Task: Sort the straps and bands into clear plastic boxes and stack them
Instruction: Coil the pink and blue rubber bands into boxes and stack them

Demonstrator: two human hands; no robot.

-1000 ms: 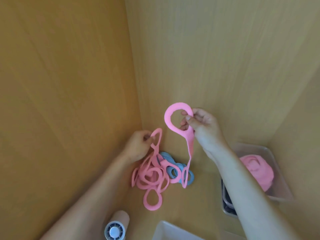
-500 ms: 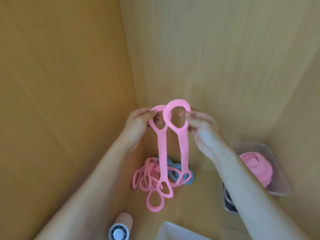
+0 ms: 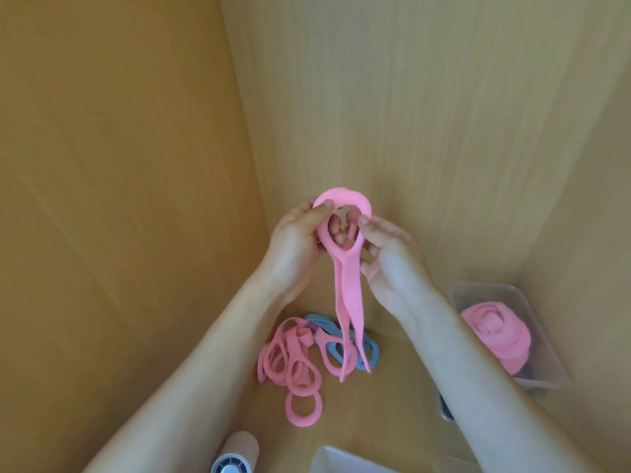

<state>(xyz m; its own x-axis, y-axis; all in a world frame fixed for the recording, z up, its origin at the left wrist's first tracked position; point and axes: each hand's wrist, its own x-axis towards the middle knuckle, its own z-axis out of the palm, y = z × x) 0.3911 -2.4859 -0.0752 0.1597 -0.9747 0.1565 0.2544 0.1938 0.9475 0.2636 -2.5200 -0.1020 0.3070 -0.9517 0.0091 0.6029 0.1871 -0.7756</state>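
Two pink straps (image 3: 350,295) hang together in the air, their top loops laid one over the other. My left hand (image 3: 297,240) pinches the loops on the left side and my right hand (image 3: 392,257) holds them on the right. Their lower ends dangle over a heap on the wooden floor: several pink straps (image 3: 290,367) and blue straps (image 3: 367,349) beneath them. A clear plastic box (image 3: 543,339) at the right holds rolled pink straps (image 3: 495,336).
Wooden walls close in at the left, back and right. A pink cylinder with a grey end (image 3: 235,454) lies at the bottom. A clear box corner (image 3: 345,460) shows at the bottom edge. A dark container edge (image 3: 445,409) sits under my right forearm.
My left hand lifted a second pink strap from the heap and brought it to the right hand's strap. The two top loops now overlap, held by both hands.
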